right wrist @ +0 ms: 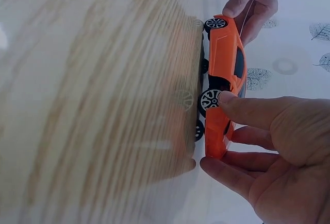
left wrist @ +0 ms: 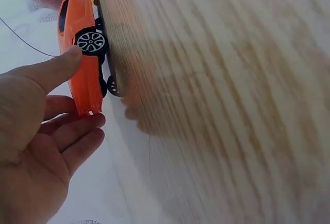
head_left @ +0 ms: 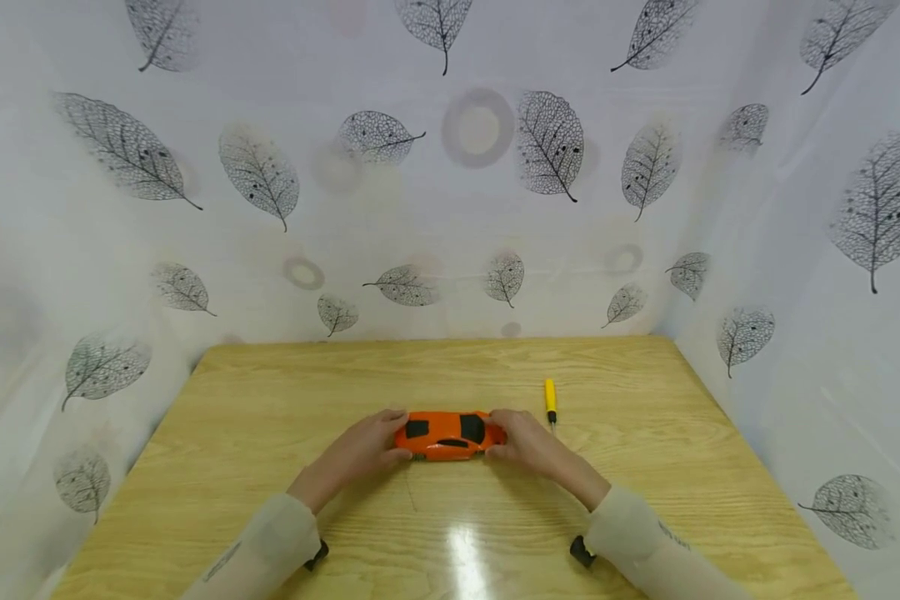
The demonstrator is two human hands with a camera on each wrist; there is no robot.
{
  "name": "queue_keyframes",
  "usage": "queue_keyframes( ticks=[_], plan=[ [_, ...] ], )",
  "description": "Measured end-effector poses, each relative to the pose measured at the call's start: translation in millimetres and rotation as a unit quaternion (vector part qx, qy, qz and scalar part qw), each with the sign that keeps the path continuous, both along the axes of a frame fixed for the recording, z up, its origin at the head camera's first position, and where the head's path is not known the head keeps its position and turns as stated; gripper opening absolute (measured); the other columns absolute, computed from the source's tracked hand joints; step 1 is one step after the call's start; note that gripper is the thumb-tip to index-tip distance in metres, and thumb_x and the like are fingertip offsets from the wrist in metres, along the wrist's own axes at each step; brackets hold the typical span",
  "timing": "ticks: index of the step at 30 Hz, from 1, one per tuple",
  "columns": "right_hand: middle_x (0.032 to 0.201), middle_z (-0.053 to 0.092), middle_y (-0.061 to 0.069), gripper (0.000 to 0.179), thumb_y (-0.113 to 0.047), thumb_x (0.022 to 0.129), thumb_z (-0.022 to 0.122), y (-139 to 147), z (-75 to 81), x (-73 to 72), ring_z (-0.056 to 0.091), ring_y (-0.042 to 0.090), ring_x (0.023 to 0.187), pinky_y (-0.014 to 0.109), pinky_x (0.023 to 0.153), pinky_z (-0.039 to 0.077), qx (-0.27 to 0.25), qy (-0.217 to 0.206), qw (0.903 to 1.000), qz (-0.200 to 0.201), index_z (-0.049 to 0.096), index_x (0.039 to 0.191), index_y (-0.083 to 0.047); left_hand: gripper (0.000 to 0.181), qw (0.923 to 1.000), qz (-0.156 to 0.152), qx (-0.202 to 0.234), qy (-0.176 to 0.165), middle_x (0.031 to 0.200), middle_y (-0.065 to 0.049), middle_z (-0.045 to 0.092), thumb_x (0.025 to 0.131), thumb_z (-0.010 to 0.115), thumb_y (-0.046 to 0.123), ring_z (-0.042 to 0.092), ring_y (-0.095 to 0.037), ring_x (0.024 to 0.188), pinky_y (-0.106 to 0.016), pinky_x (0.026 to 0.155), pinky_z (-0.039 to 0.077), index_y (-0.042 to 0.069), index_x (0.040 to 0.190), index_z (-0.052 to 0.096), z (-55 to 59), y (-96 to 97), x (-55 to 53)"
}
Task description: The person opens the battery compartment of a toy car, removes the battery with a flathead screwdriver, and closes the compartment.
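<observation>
An orange toy car (head_left: 442, 435) with dark windows lies lengthwise between both hands, roof up, at the middle of the table. My left hand (head_left: 371, 442) grips its left end; in the left wrist view the thumb presses beside a silver-spoked wheel (left wrist: 91, 42) and the other fingers curl under the end. On the opposite end, my right hand (head_left: 528, 446) pinches the body, its thumb by a wheel (right wrist: 210, 100) in the right wrist view. The wheels are right at the tabletop. A thin wire (right wrist: 248, 17) runs off the car.
Beyond the right hand lies a screwdriver (head_left: 550, 398) with a yellow handle, its shaft partly hidden by that hand. The wooden table (head_left: 307, 375) meets a leaf-patterned curtain (head_left: 420, 217) at the back and sides. Dark wrist devices (head_left: 582, 550) show under the sleeves.
</observation>
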State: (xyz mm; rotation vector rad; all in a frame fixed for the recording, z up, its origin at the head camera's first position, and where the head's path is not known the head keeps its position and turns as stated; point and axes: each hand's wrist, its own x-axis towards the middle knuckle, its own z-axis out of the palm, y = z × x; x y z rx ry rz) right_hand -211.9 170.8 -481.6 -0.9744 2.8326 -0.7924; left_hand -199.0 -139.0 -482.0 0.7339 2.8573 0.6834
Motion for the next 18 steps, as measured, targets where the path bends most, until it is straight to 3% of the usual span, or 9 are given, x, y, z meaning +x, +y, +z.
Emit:
queue_keyframes(
  ticks=[13, 18],
  plan=[
    [0.114, 0.073, 0.017, 0.045, -0.005, 0.083, 0.086, 0.1, 0.2, 11.8, 0.068, 0.023, 0.094, 0.038, 0.082, 0.058, -0.008, 0.006, 0.9999, 0.003, 0.069, 0.123, 0.007, 0.065, 0.9998, 0.004, 0.018, -0.001, 0.146, -0.02, 0.056, 0.091, 0.082, 0.027, 0.054, -0.041, 0.133, -0.054, 0.111, 0.044, -0.004, 0.143, 0.058, 1.6, -0.2, 11.5],
    [0.11, 0.074, 0.014, 0.045, -0.004, 0.08, 0.086, 1.6, -0.5, 14.0, 0.065, 0.017, 0.088, 0.033, 0.079, 0.057, -0.024, -0.007, 0.9997, 0.003, 0.07, 0.121, 0.004, 0.067, 0.9996, 0.01, 0.024, -0.013, 0.146, -0.019, 0.057, 0.089, 0.084, 0.028, 0.052, -0.041, 0.135, -0.055, 0.113, 0.042, -0.002, 0.143, 0.059, 0.1, -1.3, 12.1]
  ],
)
